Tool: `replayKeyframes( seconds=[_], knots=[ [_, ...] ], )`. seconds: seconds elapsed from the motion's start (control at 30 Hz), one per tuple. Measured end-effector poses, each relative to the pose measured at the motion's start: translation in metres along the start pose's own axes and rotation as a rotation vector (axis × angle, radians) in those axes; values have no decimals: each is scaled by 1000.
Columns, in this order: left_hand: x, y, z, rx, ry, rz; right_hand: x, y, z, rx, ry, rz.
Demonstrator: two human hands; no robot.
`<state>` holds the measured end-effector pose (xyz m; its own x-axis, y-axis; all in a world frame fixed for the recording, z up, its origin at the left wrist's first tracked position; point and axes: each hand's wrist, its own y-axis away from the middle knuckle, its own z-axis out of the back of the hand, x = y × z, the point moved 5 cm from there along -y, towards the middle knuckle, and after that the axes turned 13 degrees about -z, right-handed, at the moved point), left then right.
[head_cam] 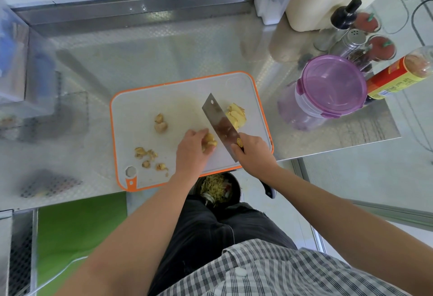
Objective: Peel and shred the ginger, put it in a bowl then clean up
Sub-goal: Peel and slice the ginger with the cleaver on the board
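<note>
On the white cutting board with an orange rim (145, 101), my left hand (191, 150) grips a knobbly piece of ginger (210, 142) near the board's front edge. My right hand (254, 153) grips the handle of a steel cleaver (220, 122), whose blade slants up and left just right of the held ginger. A pile of peeled yellow ginger slices (236, 115) lies behind the blade. Another ginger lump (160, 122) sits mid-board. Peel scraps (150, 157) lie at the front left corner.
A dark bin (216, 189) with shreds and scraps stands on the floor under the board's front edge. A purple-lidded container (332, 85) stands right of the board, with bottles, shakers and a cream holder (328, 3) behind. A clear box (18, 61) sits at left.
</note>
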<state>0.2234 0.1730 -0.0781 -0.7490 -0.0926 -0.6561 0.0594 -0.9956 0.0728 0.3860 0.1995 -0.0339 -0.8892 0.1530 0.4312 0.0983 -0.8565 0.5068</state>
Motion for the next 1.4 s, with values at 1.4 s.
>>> replayKeyframes(
  seconds=[1.4],
  knots=[
    [69, -18, 79, -306, -143, 225, 65, -38, -18, 57, -43, 56]
  ],
)
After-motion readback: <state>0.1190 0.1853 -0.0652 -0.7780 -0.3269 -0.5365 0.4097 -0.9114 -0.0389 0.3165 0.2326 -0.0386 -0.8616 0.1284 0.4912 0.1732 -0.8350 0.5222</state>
